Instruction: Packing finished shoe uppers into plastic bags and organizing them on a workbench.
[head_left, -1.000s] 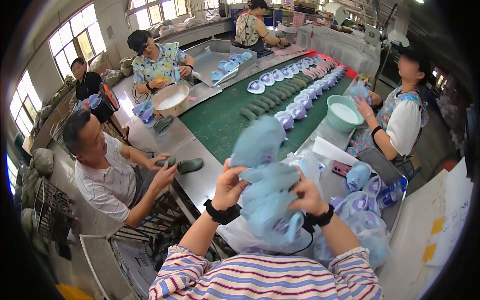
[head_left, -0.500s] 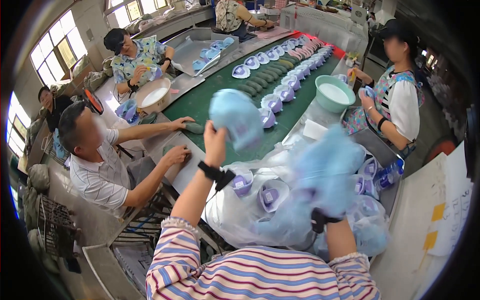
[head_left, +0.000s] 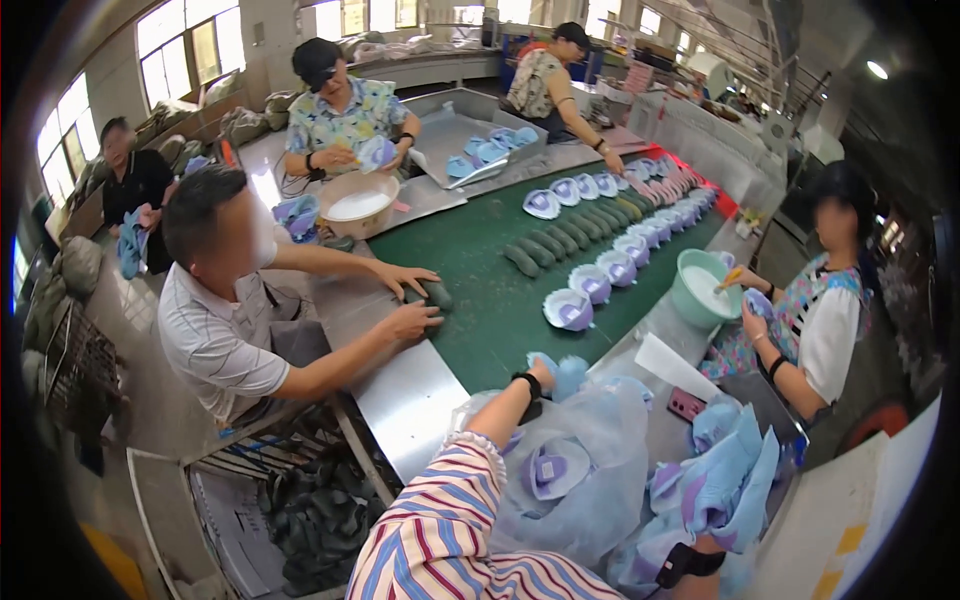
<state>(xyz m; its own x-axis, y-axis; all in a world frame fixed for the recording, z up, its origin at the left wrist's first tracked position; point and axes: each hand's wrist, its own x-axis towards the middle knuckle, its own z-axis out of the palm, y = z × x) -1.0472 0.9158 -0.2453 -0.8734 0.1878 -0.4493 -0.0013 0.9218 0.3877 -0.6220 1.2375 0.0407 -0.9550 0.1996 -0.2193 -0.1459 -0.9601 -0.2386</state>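
Observation:
My left hand [head_left: 541, 374] reaches over the near edge of the green conveyor belt [head_left: 470, 300], closed on a light-blue fabric shoe upper [head_left: 570, 378], slightly blurred. At the lower right, my right hand [head_left: 710, 544] grips a bundle of light-blue and lilac shoe uppers [head_left: 715, 470]; the bundle hides most of its fingers. Between my arms lies a clear plastic bag [head_left: 610, 490] with a lilac-and-white shoe upper [head_left: 558, 470] inside it.
Lilac uppers [head_left: 570, 310] and dark green foot-shaped pieces [head_left: 570, 235] line the belt. A co-worker's hands [head_left: 415, 300] hold a green piece at the left. Others work beside a beige basin [head_left: 357, 200] and a mint basin [head_left: 703, 290]. A phone [head_left: 686, 404] lies at right.
My left hand has moved right and down from its raised spot to the belt's near edge. My right hand has lowered to the right with its blue uppers. The view has swung left.

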